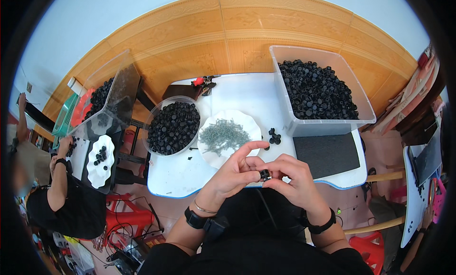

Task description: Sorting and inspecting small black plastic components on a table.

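Just past the table's near edge, my left hand (231,174) and my right hand (293,179) meet fingertip to fingertip. Between them they pinch a small black plastic part (264,174), partly covered by the fingers. Beyond my left hand lies a scalloped white plate (254,125) heaped with thin silvery metal pieces (223,135), too fine to name. To its left, a round clear tub (149,141) is full of black round caps (175,125). A few black parts (274,136) lie together on the table past my fingers.
A large clear bin (327,129) of black parts stands at the back right, behind a dark foam mat (327,154). Keys with a red fob (199,81) lie at the back. Left, a co-worker's arm (58,180) reaches a table with a white plate (98,175). A red stool (126,218) stands there.
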{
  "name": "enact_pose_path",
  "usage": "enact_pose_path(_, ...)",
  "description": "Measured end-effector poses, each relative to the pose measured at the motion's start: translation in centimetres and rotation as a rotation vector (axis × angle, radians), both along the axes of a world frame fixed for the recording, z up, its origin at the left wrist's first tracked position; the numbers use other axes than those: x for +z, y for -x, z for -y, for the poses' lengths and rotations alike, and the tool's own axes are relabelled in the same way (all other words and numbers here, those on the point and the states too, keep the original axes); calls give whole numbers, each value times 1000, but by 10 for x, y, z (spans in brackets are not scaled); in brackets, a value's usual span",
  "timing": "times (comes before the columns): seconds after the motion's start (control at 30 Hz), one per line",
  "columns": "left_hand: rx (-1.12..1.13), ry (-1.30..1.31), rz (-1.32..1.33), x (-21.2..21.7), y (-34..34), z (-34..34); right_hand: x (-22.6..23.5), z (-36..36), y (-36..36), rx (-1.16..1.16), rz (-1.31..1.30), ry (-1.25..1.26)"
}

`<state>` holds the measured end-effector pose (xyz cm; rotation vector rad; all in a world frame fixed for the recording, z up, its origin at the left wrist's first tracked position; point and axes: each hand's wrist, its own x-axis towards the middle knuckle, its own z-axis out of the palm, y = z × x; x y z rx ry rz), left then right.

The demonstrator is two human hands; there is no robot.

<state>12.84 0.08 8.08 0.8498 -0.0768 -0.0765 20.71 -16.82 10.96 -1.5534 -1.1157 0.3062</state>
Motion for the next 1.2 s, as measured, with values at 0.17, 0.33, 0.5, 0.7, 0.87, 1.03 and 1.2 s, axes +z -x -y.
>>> enact_pose_path(0.17,-70,103,56,-4,-2,-2,2,1,1,-20,39,1)
enact_pose_path(0.33,-78,119,47,-5,-4,-2,3,1,2,-56,47,-1)
enact_pose_path(0.5,-65,70,63,-8,-5,-3,-1,-4,3,-82,51,-24)
enact_pose_path(0.7,-131,126,62,-6,-4,0,-3,-2,-3,-31,13,-43)
enact_pose_path(0.87,-55,143,47,-2,-5,-1,2,-5,5,-139,8,-105)
enact_pose_path(1.03,-51,150,41,-10,-4,-2,3,-4,5,-161,45,-151)
enact_pose_path(1.2,-10,126,99,-14,-4,-3,5,-3,8,-172,139,-87)
